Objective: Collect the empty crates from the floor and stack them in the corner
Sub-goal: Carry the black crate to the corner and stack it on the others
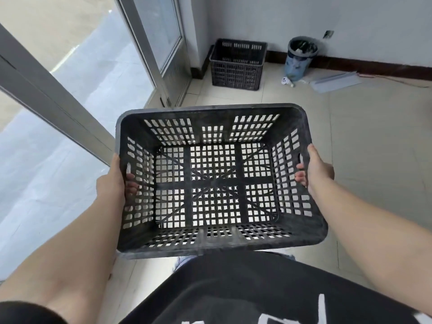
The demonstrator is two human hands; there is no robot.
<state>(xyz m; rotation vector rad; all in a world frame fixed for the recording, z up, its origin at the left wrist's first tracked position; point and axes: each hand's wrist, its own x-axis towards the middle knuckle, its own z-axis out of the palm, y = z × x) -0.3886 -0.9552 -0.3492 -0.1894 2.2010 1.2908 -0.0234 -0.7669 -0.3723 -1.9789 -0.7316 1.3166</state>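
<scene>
Crate (217,181), empty and level at waist height, hangs between left hand (112,181) and right hand (318,169), fingers of each hooked through a side handle slot, with the corner crate (237,61) straight ahead, its long axis matching.

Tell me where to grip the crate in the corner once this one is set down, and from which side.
Judging from the held crate, where the left hand and right hand curl through handle slots in the short walls, the corner crate is probably best gripped likewise, at its rim. It stands upright, mouth up, left side near the wall, so come from above.
</scene>
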